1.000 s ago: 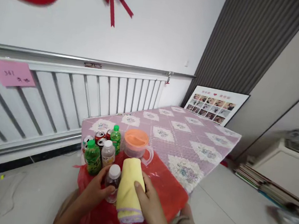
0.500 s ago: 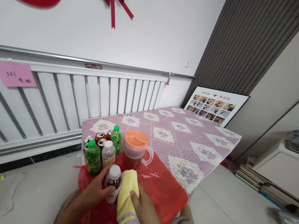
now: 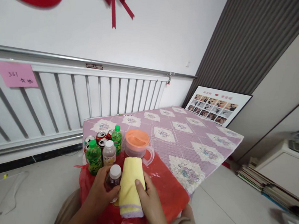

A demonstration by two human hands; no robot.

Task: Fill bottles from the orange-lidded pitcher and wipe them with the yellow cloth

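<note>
My left hand (image 3: 101,188) is wrapped around a clear bottle (image 3: 114,179) with a white cap and dark liquid inside. Gripped in my right hand (image 3: 149,198) is a folded yellow towel (image 3: 132,180) with a lilac edge, held upright against the bottle's right side. Beneath both lies a red plastic sheet (image 3: 168,187). Just behind the towel stands a clear pitcher (image 3: 135,152) with an orange lid; the towel hides its lower part. A white-capped bottle (image 3: 109,154) and a green-capped bottle (image 3: 93,159) stand left of the pitcher.
Another green bottle (image 3: 116,138) and several drink cans (image 3: 101,136) cluster at the table's left corner. A lilac floral tablecloth (image 3: 161,122) covers the table. Behind it runs a white radiator (image 3: 72,94). A photo board (image 3: 216,106) leans at the far right end.
My right hand has lifted the yellow towel higher, so it covers more of the pitcher. The left hand stays on the bottle, its thumb shifted slightly right.
</note>
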